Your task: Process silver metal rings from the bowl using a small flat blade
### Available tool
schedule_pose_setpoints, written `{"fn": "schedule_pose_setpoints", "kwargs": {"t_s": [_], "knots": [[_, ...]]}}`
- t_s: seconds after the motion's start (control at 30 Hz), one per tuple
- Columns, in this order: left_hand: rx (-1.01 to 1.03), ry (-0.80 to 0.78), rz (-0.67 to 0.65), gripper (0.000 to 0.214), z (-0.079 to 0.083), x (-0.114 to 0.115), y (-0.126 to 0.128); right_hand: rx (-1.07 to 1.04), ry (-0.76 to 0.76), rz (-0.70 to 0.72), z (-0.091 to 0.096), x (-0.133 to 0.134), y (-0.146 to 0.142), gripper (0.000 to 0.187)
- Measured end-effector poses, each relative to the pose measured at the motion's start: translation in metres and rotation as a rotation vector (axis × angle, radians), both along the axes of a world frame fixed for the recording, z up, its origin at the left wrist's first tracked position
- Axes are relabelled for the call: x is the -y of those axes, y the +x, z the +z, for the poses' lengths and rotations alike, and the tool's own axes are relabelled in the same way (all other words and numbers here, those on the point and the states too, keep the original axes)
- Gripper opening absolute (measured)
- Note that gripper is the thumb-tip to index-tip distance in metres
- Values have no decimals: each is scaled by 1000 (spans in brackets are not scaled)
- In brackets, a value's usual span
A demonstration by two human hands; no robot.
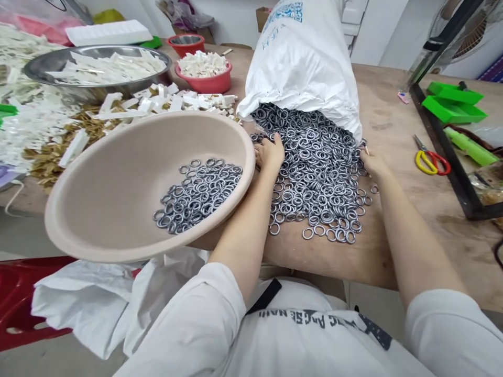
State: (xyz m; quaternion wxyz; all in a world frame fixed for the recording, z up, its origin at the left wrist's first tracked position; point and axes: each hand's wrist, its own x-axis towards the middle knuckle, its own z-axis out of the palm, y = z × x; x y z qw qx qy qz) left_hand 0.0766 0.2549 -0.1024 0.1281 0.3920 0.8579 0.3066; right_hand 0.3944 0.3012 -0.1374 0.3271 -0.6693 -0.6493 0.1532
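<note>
Metal rings [314,173]: grey, heaped in a wide spill on the table, running from the sack mouth toward the near edge; a few lie loose along the right margin.
Beige bowl [126,209]: left of the spill, tilted, its right rim against the left forearm; a smaller heap of rings [198,196] lies low on its inner wall.
Left hand [270,154]: cupped, fingers slightly spread, on the far part of the spill just beside the bowl rim; no clear pinch.
Right hand [373,163]: at the right edge of the spill, touching rings; fingers partly hidden, so grip cannot be told.
Sack: white woven sack [302,57], lying on the wooden table [396,99], mouth open toward the rings.
Far left: steel basin [98,48] and red bowl [204,85], both holding white plastic pieces; more pieces lie scattered near them.
Right: yellow-and-red scissors [430,162] on the table; green trays [451,102] beyond.
Near left: red stool [23,298] under white cloth [86,303].
</note>
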Motion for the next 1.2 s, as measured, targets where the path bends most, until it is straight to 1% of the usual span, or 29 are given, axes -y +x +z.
{"fn": "schedule_pose_setpoints", "kwargs": {"t_s": [0.1, 0.2, 0.37, 0.47, 0.53, 0.6, 0.7, 0.77, 0.8, 0.83, 0.87, 0.93, 0.97, 1.03, 1.1, 1.13, 1.2], "knots": [[15, -75, -89, 77, 2, 9, 7, -146, -58, 63, -4, 12, -23, 55], [47, -99, -212, 78, 7, 25, 22, -244, -63, 100, -4, 31, -48, 51], [101, -104, -410, 74, 16, 59, 49, -302, -47, 195, 2, 66, -79, 42], [97, -91, -581, 72, 21, 86, 53, -305, -21, 274, 11, 90, -87, 39], [38, -79, -698, 72, 26, 111, 47, -287, 17, 332, 19, 111, -85, 43], [-67, -65, -765, 71, 29, 142, 34, -228, 43, 390, 29, 138, -78, 48], [-212, -53, -861, 66, 29, 198, 6, -129, 129, 389, 43, 188, -64, 46], [-267, 1, -904, 59, 23, 232, -11, -90, 167, 363, 46, 224, -57, 42], [-282, 38, -916, 53, 18, 247, -18, -80, 176, 327, 45, 242, -56, 40], [-289, 70, -902, 44, 13, 259, -23, -85, 181, 262, 41, 258, -56, 37], [-295, 83, -883, 38, 7, 267, -26, -102, 141, 216, 37, 272, -59, 34], [-315, 68, -882, 28, -4, 274, -30, -152, -24, 191, 26, 293, -67, 27], [-328, 47, -895, 26, -9, 274, -30, -164, -100, 209, 21, 300, -73, 24], [-348, 6, -936, 20, -17, 267, -31, -198, -234, 273, 16, 306, -86, 24], [-339, -5, -965, 17, -21, 260, -33, -252, -301, 330, 15, 305, -98, 25], [-307, 12, -980, 17, -21, 257, -33, -287, -307, 354, 16, 304, -104, 25], [-151, 90, -1017, 15, -20, 257, -33, -374, -286, 414, 19, 300, -116, 27]]}}
